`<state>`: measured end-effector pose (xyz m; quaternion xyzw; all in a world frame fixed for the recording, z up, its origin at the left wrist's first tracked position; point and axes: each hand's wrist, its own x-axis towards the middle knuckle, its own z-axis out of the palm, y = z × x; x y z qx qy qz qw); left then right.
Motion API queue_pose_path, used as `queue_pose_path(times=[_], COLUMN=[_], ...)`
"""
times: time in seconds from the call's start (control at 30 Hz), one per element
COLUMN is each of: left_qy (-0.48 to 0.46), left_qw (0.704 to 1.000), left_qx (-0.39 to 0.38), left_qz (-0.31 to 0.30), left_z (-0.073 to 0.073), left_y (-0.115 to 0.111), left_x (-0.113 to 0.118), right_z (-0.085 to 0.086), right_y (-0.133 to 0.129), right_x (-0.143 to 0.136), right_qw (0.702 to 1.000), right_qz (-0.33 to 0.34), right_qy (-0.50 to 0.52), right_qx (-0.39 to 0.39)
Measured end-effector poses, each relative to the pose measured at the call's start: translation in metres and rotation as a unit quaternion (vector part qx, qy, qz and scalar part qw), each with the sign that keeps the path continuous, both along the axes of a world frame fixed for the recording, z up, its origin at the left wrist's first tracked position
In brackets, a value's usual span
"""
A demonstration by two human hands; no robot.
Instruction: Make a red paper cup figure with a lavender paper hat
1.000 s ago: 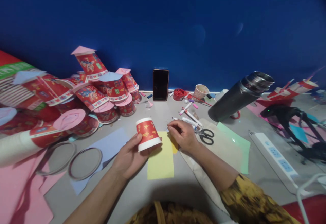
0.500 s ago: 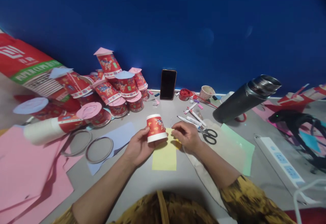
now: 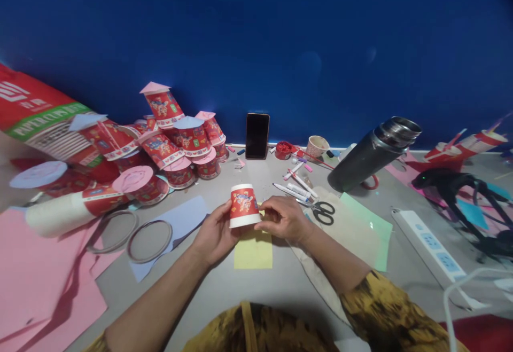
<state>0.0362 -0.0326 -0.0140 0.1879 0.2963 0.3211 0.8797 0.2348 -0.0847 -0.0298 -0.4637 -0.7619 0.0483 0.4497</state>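
A red paper cup with a printed picture is upside down, its white rim at the bottom, above the middle of the table. My left hand grips it from the left and below. On the other side, the curled fingers of my right hand meet the cup's lower right edge; their tips are partly hidden. Beneath both hands lies a sheet of yellow paper. Black-handled scissors and several markers lie just beyond my right hand.
Stacked red cups with paper tops stand at the back left, beside pink sheets and two rolls of tape. A phone leans on the blue wall. A dark flask and a power strip are to the right.
My right hand has moved left to the cup and now touches its edge. The cup has turned slightly in my left hand. The whole view has shifted a little.
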Motion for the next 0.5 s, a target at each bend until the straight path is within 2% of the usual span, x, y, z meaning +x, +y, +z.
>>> queue_pose_path(times=[0.13,0.33,0.5], left_qy=[-0.003,0.028,-0.01], left_qw=[1.0,0.992,0.996], left_qx=[0.026,0.127,0.086], left_qz=[-0.007,-0.006,0.005], left_z=[-0.004,-0.011,-0.007], left_y=[-0.004,-0.006,-0.003], left_x=[-0.001,-0.003,-0.004], right_z=[-0.002,-0.004,-0.005], right_y=[-0.001,-0.001,0.0], right_x=[-0.001,-0.001,0.0], right_qw=[1.0,0.999,0.999], right_qz=[-0.006,-0.018,-0.021], right_qy=[-0.02,-0.04,-0.027], right_qx=[0.014,0.024,0.018])
